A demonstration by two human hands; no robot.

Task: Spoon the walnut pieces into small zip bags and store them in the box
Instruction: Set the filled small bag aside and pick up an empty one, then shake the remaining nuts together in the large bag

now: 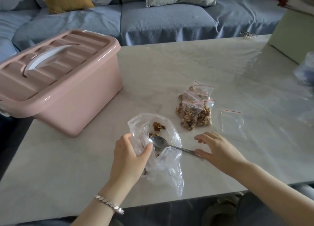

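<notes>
Desk (169, 69) carries pink box (76, 103) (lid on), loose bag (169, 171), spoon (158, 141), filled zip bags (195, 113), empty zip bag (232, 123).

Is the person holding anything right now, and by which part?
The left hand grips the large clear bag by the rim of its mouth. The right hand lies open at the handle end of the spoon, gripping nothing.

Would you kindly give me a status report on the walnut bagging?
Hands: left hand grips clear bag; right hand open at spoon. Piled filled zip bags, empty zip bag beside. In the way: box lid closed.
</notes>
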